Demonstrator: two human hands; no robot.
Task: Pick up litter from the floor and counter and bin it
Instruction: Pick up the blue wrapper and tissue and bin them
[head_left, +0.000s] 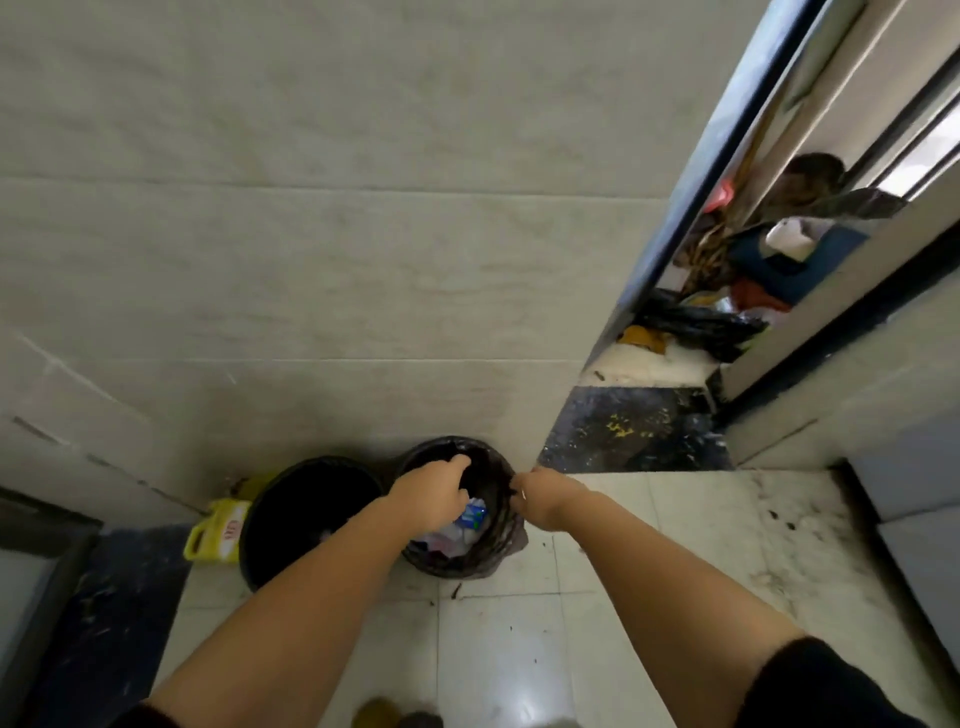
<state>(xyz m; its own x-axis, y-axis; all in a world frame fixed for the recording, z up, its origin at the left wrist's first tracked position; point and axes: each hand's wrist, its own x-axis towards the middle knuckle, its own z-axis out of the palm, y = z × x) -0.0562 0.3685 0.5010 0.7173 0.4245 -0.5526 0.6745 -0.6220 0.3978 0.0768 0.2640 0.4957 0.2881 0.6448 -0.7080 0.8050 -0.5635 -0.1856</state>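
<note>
The left hand (431, 493) is reaching over the small round black bin lined with a black plastic bag (457, 512). Its fingers are curling down near the far rim, but I cannot tell if they are gripping the bag or letting go. The right hand (543, 499) is pinching the bag's edge at the right side of the rim, fingers closed on it.

Inside this bin, a blue and white wrapper (474, 514) is lying on top of other white and pink scraps, just under the left hand.

A bigger round black bucket (306, 514) is standing right beside the bin, on its left, touching it. A yellow plastic jug with a handle (218, 530) is sitting behind the bucket, against the pale tiled wall (311, 234).

Both bins are standing on the shiny white tiled floor (519, 649), which is showing dark specks.
</note>
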